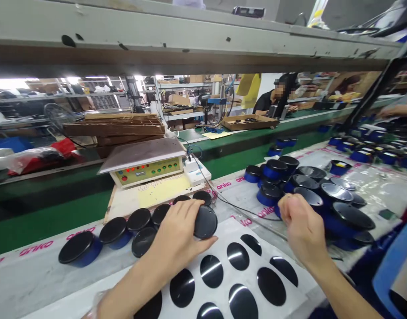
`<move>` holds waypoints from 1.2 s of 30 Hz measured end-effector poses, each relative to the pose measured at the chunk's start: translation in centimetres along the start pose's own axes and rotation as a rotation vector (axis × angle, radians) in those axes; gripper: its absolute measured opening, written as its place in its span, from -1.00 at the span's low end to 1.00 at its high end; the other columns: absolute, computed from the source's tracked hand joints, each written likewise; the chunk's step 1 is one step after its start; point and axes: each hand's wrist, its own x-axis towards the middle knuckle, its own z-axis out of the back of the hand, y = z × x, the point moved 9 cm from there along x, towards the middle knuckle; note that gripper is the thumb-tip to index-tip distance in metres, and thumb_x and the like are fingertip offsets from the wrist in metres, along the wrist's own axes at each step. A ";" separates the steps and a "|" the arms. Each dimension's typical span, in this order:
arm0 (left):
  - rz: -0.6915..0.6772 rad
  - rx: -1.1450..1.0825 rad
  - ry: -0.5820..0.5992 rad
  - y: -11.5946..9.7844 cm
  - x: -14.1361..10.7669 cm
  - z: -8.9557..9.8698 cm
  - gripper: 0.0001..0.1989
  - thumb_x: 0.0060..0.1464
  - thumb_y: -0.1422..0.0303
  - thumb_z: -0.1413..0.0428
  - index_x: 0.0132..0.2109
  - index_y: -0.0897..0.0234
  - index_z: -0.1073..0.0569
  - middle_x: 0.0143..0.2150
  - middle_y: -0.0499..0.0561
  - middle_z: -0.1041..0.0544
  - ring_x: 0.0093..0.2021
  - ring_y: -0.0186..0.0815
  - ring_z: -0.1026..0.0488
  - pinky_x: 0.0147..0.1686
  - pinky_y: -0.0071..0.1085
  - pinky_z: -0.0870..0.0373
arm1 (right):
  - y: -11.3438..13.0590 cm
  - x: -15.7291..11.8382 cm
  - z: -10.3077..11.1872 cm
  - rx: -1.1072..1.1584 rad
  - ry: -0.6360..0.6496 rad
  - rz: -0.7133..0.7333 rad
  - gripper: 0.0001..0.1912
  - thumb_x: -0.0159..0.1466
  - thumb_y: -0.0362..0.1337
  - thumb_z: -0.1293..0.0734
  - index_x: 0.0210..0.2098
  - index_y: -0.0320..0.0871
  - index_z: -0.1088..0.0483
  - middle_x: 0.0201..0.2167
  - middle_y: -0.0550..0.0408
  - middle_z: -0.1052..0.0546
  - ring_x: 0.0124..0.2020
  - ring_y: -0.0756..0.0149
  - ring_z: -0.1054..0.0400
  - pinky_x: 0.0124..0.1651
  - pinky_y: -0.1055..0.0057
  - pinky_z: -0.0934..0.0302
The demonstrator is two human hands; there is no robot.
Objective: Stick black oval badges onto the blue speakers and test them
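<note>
My left hand (pixel 177 232) is wrapped round a round black-topped piece (pixel 205 222), whose dark face is turned toward me. At the right, my right hand (pixel 299 221) is closed beside a cable and a group of blue cups with black tops (pixel 353 215); what it may hold is hidden. Below both hands lies a white sheet (pixel 223 239) bearing several glossy black discs (pixel 212 271). More blue cups with black tops (pixel 80 249) stand in a group to the left of my left hand.
A control box (pixel 146 173) with lit buttons stands behind my left hand, with a power strip (pixel 199 173) beside it. A black cable (pixel 236 206) crosses the bench. Beyond the green conveyor (pixel 223 155) sits a person (pixel 265 99). A beam (pixel 190 35) runs overhead.
</note>
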 end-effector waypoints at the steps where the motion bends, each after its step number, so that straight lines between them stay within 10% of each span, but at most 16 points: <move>1: -0.019 0.081 0.054 0.0 0.7 -1.8 -0.42 -0.01 0.12 -0.20 0.11 0.31 -0.33 0.04 0.22 -0.44 0.05 0.06 -0.34 0.05 -0.04 -0.26 | -0.6 0.6 -0.1 -0.074 -0.009 -0.001 -0.71 0.40 -0.28 0.07 -0.42 -0.07 -0.08 -0.55 0.14 -0.29 -0.51 0.29 -0.24 -0.41 0.37 -0.18; 6: -0.012 0.251 0.121 0.3 2.0 -5.5 -0.38 -0.12 0.30 -0.31 0.10 0.36 -0.37 0.07 0.30 -0.37 0.08 0.17 -0.28 0.05 0.15 -0.19 | -2.4 3.2 -3.5 -0.365 0.156 0.065 -0.87 0.25 -0.25 -0.19 -0.39 -0.17 -0.24 -0.39 -0.13 -0.41 -0.22 -0.01 -0.26 -0.15 0.13 -0.10; 10: -0.002 0.204 0.125 -0.2 1.2 -3.9 -0.21 -0.08 0.21 -0.29 0.26 0.23 -0.19 0.17 0.23 -0.30 0.17 0.11 -0.19 0.12 0.12 -0.12 | -3.3 4.2 -7.6 -0.528 0.364 0.093 -0.89 0.19 -0.32 -0.30 -0.32 -0.27 -0.35 -0.31 -0.15 -0.46 -0.13 0.01 -0.28 0.03 0.09 -0.02; 16: 0.093 -0.094 0.048 0.5 -0.7 -0.1 -0.52 0.15 0.19 -0.10 0.18 0.18 -0.28 0.12 0.12 -0.38 0.13 -0.03 -0.22 0.11 0.00 -0.17 | -4.5 5.8 -10.1 -0.574 0.552 0.057 -0.72 0.14 -0.16 -0.41 -0.29 -0.25 -0.39 -0.26 -0.07 -0.49 -0.09 0.04 -0.32 0.02 0.03 -0.06; 21: 0.312 -0.663 0.003 2.3 -1.1 0.2 -0.57 0.21 0.07 0.03 0.10 0.19 -0.39 0.02 0.13 -0.42 0.02 -0.12 -0.34 0.02 -0.15 -0.32 | 1.0 5.4 -7.6 -0.279 0.656 0.176 -0.61 0.09 -0.01 -0.40 -0.27 -0.18 -0.33 -0.30 -0.05 -0.50 -0.25 0.10 -0.38 -0.25 0.28 -0.22; 24: 0.475 -1.259 0.197 0.9 -1.1 -2.4 -0.43 0.19 -0.06 0.14 0.19 0.13 -0.30 0.00 0.16 -0.41 -0.10 -0.16 -0.43 -0.19 -0.19 -0.47 | 7.8 4.2 -4.1 0.232 0.677 0.281 -0.46 0.10 0.00 -0.42 -0.05 -0.09 -0.22 -0.12 0.02 -0.44 -0.18 0.20 -0.39 -0.23 0.37 -0.29; 27: 0.511 -1.668 0.420 -2.2 -1.5 -3.3 -0.40 0.19 -0.07 0.15 0.16 0.23 -0.35 -0.07 0.21 -0.50 -0.30 -0.25 -0.51 -0.33 -0.27 -0.51 | 13.4 2.9 -0.8 0.523 0.644 0.448 -0.51 0.03 -0.04 -0.49 -0.24 -0.07 -0.17 -0.05 0.03 -0.41 -0.12 0.21 -0.38 -0.18 0.37 -0.30; 31: 0.555 -1.842 0.267 -1.6 -2.1 -1.6 -0.55 0.15 0.11 -0.08 -0.03 0.41 -0.49 -0.19 0.20 -0.58 -0.31 -0.19 -0.57 -0.32 -0.35 -0.53 | 15.5 2.5 2.0 0.501 0.384 0.555 -0.73 0.28 -0.15 -0.26 -0.40 -0.06 -0.05 -0.50 0.22 -0.34 -0.57 0.40 -0.23 -0.52 0.45 -0.13; 36: 0.506 -1.932 0.116 -0.3 -3.2 0.2 -0.59 0.06 0.18 -0.20 -0.04 0.40 -0.51 -0.07 0.19 -0.56 -0.04 -0.01 -0.51 -0.15 -0.20 -0.53 | 15.7 1.4 0.7 0.572 0.501 0.541 -0.77 0.37 -0.39 0.02 -0.37 -0.07 -0.12 -0.56 0.24 -0.32 -0.60 0.40 -0.23 -0.53 0.46 -0.12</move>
